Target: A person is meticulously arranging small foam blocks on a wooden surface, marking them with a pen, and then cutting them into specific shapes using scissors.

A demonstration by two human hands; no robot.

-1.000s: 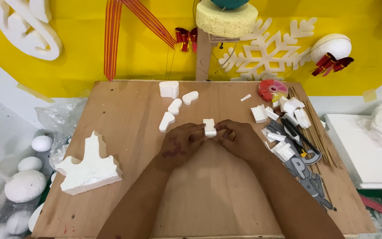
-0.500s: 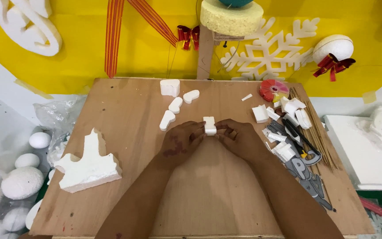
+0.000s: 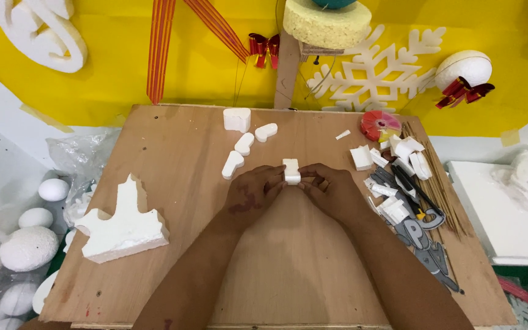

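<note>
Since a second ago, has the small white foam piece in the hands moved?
No. The small white foam piece sits as before, held between the left hand and right hand, just right of the heart-shaped foam cutouts on the wooden board.

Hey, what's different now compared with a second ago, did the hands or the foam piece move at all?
Nothing visibly changed. The left hand and the right hand still pinch the small white foam piece between them over the wooden board, and the loose foam cutouts lie where they were.
</note>
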